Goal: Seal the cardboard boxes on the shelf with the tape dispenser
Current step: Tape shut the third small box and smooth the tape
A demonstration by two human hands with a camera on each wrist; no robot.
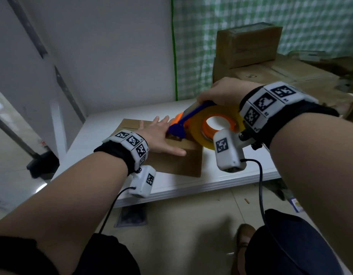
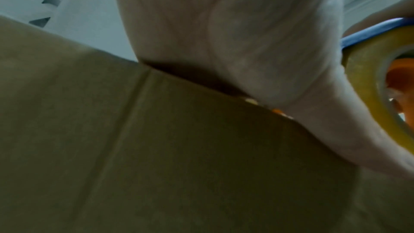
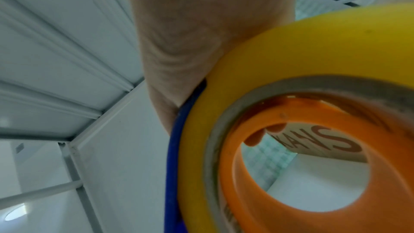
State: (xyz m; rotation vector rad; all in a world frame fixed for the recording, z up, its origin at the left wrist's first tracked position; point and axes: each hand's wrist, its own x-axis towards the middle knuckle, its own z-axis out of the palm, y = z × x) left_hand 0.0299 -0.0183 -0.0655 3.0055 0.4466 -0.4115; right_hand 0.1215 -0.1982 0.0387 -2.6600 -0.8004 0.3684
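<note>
A small brown cardboard box (image 1: 179,163) sits on the white shelf (image 1: 217,179) near its front edge. My left hand (image 1: 161,135) lies flat on the box top with straight fingers, pressing the flaps down; in the left wrist view the palm (image 2: 235,42) rests over the box (image 2: 156,148). My right hand (image 1: 223,92) grips the blue and orange tape dispenser (image 1: 191,120) with its yellowish tape roll (image 1: 199,135). The dispenser's front end touches the box top beside my left fingers. In the right wrist view the tape roll (image 3: 235,77) fills the frame under my hand (image 3: 201,24).
Larger cardboard boxes (image 1: 249,46) are stacked at the back right of the shelf, before a green checked curtain (image 1: 191,36). A white wall (image 1: 112,46) closes the shelf's back and left. Floor tiles (image 1: 191,215) and my shoe (image 1: 245,235) lie below.
</note>
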